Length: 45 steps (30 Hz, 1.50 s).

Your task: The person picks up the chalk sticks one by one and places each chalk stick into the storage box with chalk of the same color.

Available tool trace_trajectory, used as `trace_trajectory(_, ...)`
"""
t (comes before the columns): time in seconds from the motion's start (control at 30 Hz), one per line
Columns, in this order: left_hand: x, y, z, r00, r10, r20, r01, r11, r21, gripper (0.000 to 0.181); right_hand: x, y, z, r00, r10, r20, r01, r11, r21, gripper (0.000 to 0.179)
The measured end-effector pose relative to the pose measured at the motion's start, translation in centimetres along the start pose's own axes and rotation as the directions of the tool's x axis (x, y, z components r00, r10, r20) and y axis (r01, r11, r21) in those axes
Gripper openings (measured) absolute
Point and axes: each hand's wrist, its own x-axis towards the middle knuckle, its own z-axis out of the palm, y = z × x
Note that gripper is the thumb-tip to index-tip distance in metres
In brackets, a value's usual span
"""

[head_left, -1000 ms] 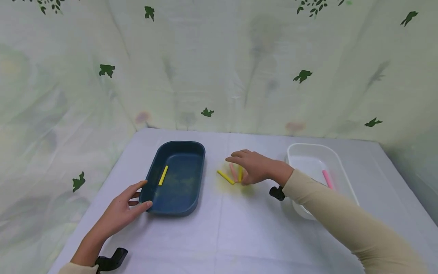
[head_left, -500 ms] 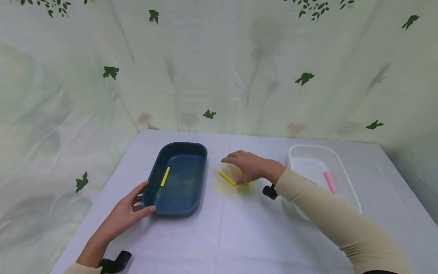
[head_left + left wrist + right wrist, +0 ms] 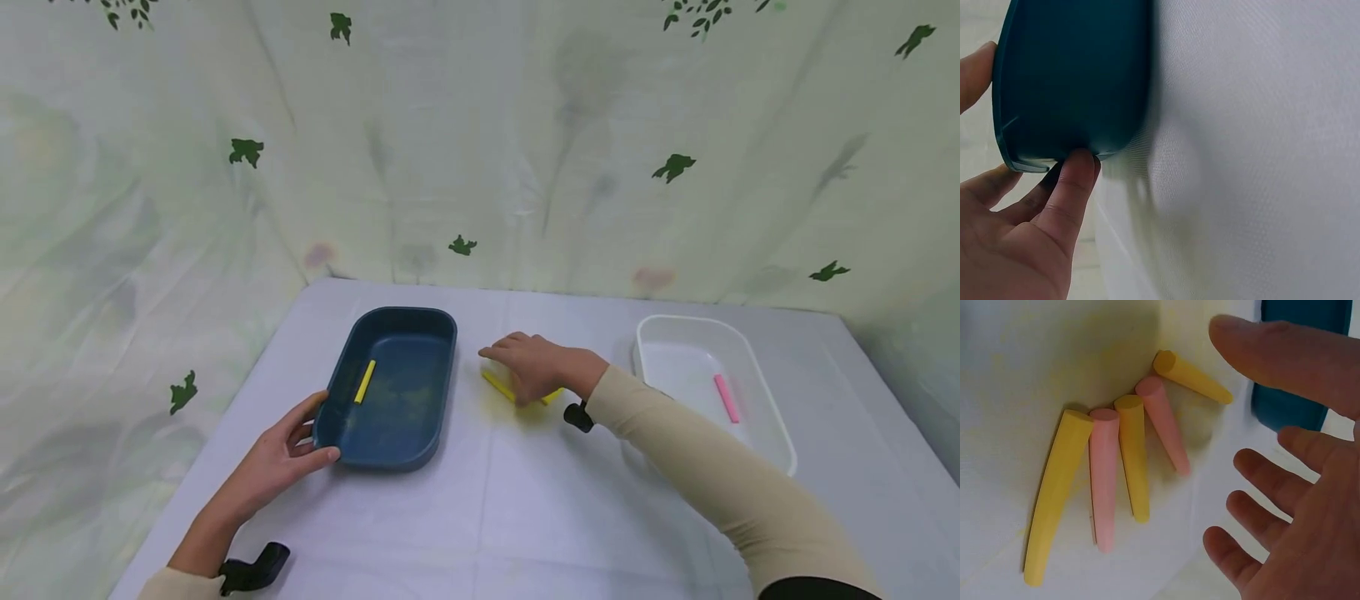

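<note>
My left hand [image 3: 273, 467] holds the near left corner of a dark blue tray [image 3: 412, 417], thumb at the near wall and fingers along the left side. Inside that tray lies one yellow chalk stick [image 3: 364, 382]. Over a loose fan of several chalks on the cloth hovers my right hand [image 3: 536, 367], fingers spread and holding nothing. In the right wrist view, yellow chalk [image 3: 1057, 500] and pink chalk [image 3: 1104, 481] alternate, with the thumb and fingertips apart from them. From the head, my right hand hides most of this fan.
A white tray [image 3: 765, 392] stands to the right, with a pink chalk stick [image 3: 726, 398] in it; my right sleeve [image 3: 697, 450] crosses its near left part. Yellow dust marks the white cloth [image 3: 495, 517] around the chalks. A patterned curtain [image 3: 510, 150] hangs behind the table.
My right hand has shifted slightly left and lower over the chalks, covering more of them. The left hand stays at the blue tray's corner.
</note>
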Motion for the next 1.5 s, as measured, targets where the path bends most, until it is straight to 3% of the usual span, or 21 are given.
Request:
trace_trajectory(0.6, -1.0, -0.5, 0.0, 1.0, -0.005, 0.004, 0.005, 0.998, -0.069, 0.088, 1.9, -0.1, 1.1, 0.992, 0.047, 0.121, -0.03, 0.99, -0.136, 0.077)
trace_trajectory(1.03, -1.2, -0.6, -0.3, 1.0, 0.001, -0.011, -0.003, 0.995, -0.104, 0.088, 2.6, 0.0, 1.2, 0.997, 0.01, 0.075, 0.006, 0.979, -0.204, 0.074)
trace_trajectory(1.3, -0.8, -1.1, -0.2, 0.999, 0.03, -0.014, -0.031, 0.99, -0.135, 0.088, 3.1, 0.7, 0.6, 1.0, -0.007, 0.02, 0.009, 0.996, -0.084, 0.071)
trace_trajectory(1.5, 0.1, -1.3, -0.2, 0.999, 0.033, -0.008, -0.034, 0.994, -0.099, 0.086, 2.3, 0.6, -2.3, 0.996, 0.04, -0.077, -0.036, 0.998, 0.042, 0.077)
